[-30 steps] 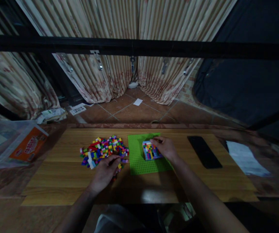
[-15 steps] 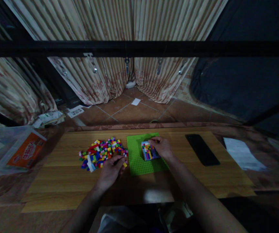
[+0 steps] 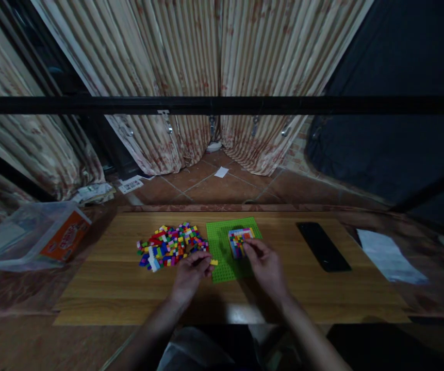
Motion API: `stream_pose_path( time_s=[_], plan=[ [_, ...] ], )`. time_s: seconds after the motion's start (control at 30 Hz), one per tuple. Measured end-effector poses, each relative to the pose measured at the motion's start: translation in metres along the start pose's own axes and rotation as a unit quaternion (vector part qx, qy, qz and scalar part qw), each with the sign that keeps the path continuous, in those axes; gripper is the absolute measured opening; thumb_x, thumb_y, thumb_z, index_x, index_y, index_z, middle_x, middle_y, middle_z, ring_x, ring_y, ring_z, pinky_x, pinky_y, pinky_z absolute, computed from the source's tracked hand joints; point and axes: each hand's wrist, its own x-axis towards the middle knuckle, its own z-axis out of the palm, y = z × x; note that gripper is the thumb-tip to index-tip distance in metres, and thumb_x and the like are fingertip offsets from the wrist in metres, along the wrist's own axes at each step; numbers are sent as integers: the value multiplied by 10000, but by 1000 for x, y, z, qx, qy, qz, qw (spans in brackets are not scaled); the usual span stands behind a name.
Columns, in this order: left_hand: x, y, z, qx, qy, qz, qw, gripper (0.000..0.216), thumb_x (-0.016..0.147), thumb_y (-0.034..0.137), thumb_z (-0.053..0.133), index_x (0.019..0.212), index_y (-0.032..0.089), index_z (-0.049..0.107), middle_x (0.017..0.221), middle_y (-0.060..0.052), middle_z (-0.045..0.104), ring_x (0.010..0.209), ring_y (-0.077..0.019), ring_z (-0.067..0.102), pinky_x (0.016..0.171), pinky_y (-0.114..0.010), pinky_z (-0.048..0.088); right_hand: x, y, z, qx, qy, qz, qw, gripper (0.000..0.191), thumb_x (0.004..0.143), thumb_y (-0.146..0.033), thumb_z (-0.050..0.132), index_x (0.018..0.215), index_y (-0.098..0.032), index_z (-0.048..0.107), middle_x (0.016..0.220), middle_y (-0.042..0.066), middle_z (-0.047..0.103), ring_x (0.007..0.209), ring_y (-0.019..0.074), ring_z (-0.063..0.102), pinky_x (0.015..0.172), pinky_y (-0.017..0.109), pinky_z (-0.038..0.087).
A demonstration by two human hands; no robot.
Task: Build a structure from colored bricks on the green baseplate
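Note:
My left hand (image 3: pixel 191 274) is closed in a pinch on a small yellow toy brick (image 3: pixel 214 262), which juts out over the left edge of a green studded baseplate (image 3: pixel 217 239). On that plate sits a rectangular build of multicoloured bricks (image 3: pixel 235 239) with a pale edge. My right hand (image 3: pixel 267 265) is at the near right corner of the build, covering part of it. Its thumb and fingers are drawn together; whether a piece is between them cannot be made out. A heap of loose coloured bricks (image 3: pixel 175 245) lies just left of the plate.
On the wooden table (image 3: pixel 105 288) a black phone-like slab (image 3: pixel 324 247) lies to the right. A white paper sheet (image 3: pixel 390 255) is beyond the table's right end. A clear plastic box (image 3: pixel 32 216) with an orange label stands at the left. A dark horizontal bar (image 3: pixel 191 105) crosses behind.
My left hand has moved from the heap's edge to the baseplate with the yellow brick. My right hand has slid from the build's far side to its near right corner. The view has tilted up.

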Motion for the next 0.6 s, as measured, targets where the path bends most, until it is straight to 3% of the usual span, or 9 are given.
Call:
stream_pose_path(
  time_s=[0.1, 0.23, 0.37, 0.5, 0.6],
  plan=[
    [-6, -7, 14, 12, -32, -5, 999, 270, 645, 379, 727, 791, 156, 680, 645, -3, 644, 603, -129, 609, 585, -255, 496, -41, -11, 13, 2, -52, -3, 999, 247, 829, -389, 582, 978, -235, 705, 954, 72, 723, 867, 225, 674, 802, 376, 536],
    [-13, -17, 30, 25, -81, -19, 996, 263, 640, 380, 728, 778, 162, 681, 616, 4, 645, 580, -132, 606, 596, -262, 502, -67, -12, 19, 31, -57, 29, 997, 211, 847, -336, 552, 959, -252, 710, 941, 61, 720, 865, 219, 679, 785, 360, 544],
    [-15, -22, 37, 31, -77, -38, 996, 262, 652, 379, 723, 800, 167, 682, 634, -1, 659, 601, -138, 623, 602, -258, 515, -66, -3, 9, 38, -32, 56, 997, 181, 829, -327, 572, 903, -254, 721, 911, 46, 733, 846, 220, 691, 769, 354, 552],
    [-17, -19, 31, 18, -37, -30, 999, 307, 714, 413, 677, 887, 159, 680, 870, -64, 712, 746, -169, 674, 712, -293, 553, -59, 9, -3, 43, 30, 76, 996, 238, 824, -383, 586, 938, -221, 717, 970, 73, 745, 914, 243, 695, 826, 389, 546],
    [-17, -13, 19, 13, -24, -15, 1000, 310, 717, 373, 665, 933, 151, 665, 987, -94, 707, 852, -193, 685, 812, -328, 554, -57, 14, -5, 54, 41, 80, 995, 276, 822, -417, 591, 956, -209, 713, 1000, 87, 745, 953, 252, 690, 847, 404, 543]
  ],
)
